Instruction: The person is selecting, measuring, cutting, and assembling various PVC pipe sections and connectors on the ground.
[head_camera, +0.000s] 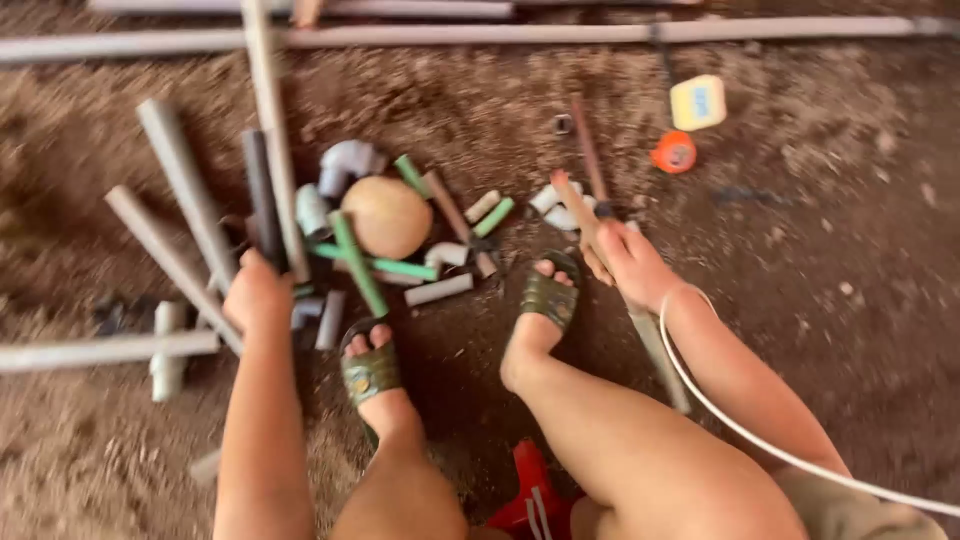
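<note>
I squat on bare earth, feet in green sandals. My left hand (256, 290) is closed among a heap of grey pipe pieces (190, 195), gripping a long thin pale pipe (272, 130) that runs up and away from me. My right hand (625, 262) holds a slim wooden-handled tool (575, 205) that slants from the ground near white fittings (555, 205) down past my wrist. Green pipe offcuts (355, 262) and a round tan ball-like object (386, 216) lie between the hands. The picture is blurred.
Long grey pipes (480, 35) lie across the top of the view. A yellow block (697, 101) and an orange round tape-like object (674, 152) sit at upper right. A grey elbow fitting (345, 162) lies in the pile. A white cable (740, 425) loops over my right arm.
</note>
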